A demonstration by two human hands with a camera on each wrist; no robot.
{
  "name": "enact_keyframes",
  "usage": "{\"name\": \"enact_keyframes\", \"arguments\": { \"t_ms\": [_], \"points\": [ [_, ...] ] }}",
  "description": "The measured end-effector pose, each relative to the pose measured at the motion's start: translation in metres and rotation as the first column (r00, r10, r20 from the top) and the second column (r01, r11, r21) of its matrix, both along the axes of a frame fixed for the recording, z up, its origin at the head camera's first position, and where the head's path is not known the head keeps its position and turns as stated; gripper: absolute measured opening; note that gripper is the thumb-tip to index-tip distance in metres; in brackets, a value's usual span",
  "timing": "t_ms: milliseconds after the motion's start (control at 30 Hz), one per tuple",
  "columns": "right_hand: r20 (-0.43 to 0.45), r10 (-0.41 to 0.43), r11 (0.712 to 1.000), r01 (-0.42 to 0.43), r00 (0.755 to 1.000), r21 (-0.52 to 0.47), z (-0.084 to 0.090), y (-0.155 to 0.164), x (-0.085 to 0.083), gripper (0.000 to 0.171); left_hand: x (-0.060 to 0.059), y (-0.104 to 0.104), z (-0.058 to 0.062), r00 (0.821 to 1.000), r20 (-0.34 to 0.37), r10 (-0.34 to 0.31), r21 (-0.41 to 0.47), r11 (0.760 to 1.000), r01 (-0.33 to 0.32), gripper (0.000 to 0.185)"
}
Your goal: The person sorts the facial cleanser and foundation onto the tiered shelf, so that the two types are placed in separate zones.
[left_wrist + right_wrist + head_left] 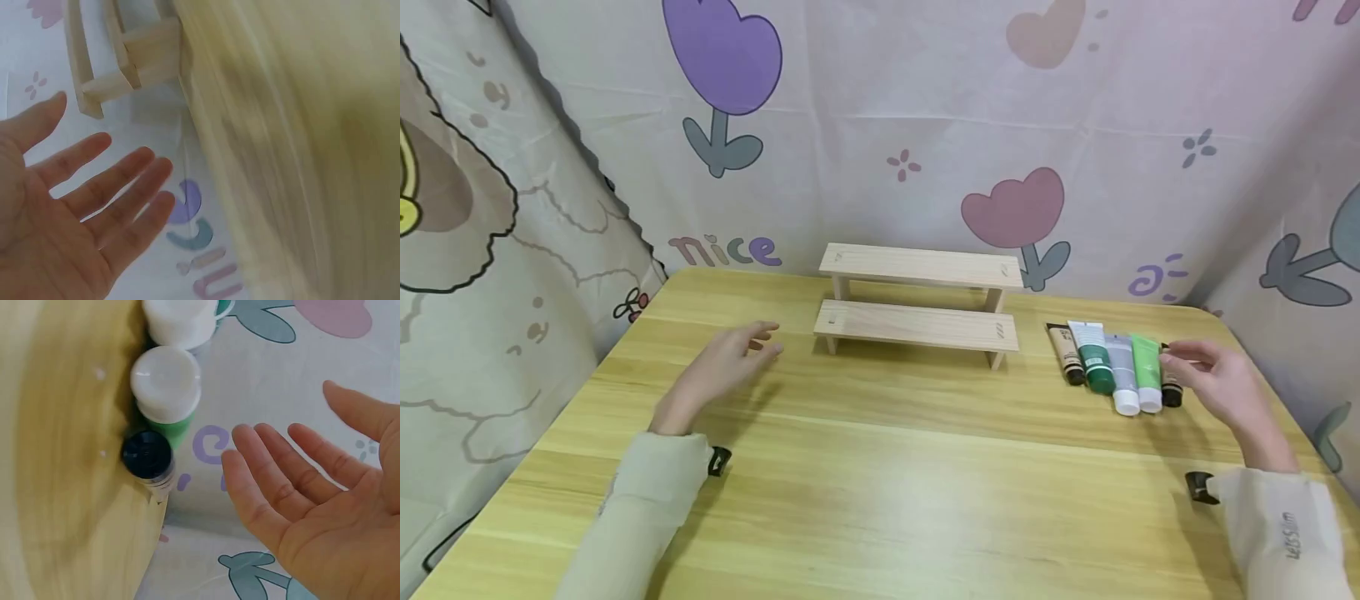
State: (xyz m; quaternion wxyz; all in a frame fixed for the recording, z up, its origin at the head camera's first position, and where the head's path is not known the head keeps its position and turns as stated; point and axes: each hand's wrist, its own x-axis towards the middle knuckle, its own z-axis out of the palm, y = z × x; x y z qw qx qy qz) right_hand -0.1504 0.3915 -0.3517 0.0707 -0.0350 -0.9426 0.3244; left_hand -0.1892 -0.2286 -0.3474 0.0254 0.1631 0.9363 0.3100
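My left hand point(718, 367) hovers over the table left of a two-step wooden rack point(917, 325), its fingers relaxed and holding nothing. In the left wrist view its palm and spread fingers show. At the right, my right hand point(1217, 383) is beside a row of tubes, with nothing in its grasp. Nearest to it lies a black-capped tube point(1172, 392), partly hidden behind the fingers. Then come a light green tube point(1147, 367), a grey tube with a white cap point(1123, 371), a white and green tube point(1093, 358) and a beige tube with a black cap point(1066, 354).
A wooden table point(880, 500) carries the rack near its back edge. Patterned cloth point(880, 100) hangs behind the table and at both sides. Dark wrist straps point(718, 461) show at both sleeve cuffs.
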Motion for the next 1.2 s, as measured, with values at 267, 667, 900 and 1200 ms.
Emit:
{"name": "enact_keyframes", "arguments": {
  "t_ms": [267,667,900,1200],
  "points": [
    [0.076,-0.006,0.980,0.021,0.997,-0.197,0.006,0.007,-0.008,0.050,-0.021,0.007,-0.002,0.995,0.097,-0.020,0.143,0.990,0.006,0.045],
    [0.212,0.008,0.980,0.034,0.977,-0.194,0.009,0.018,-0.014,0.059,-0.044,0.025,-0.006,0.972,0.217,-0.088,0.393,0.919,-0.005,0.047],
    [0.251,0.025,0.980,0.026,0.968,-0.197,0.007,0.024,-0.016,0.061,-0.054,0.032,-0.010,0.950,0.292,-0.113,0.541,0.839,-0.067,0.048],
    [0.279,0.017,0.960,0.062,0.960,-0.273,0.003,0.034,-0.023,0.063,-0.067,0.048,-0.015,0.919,0.381,-0.098,0.620,0.765,-0.176,0.054]
  ]
}}
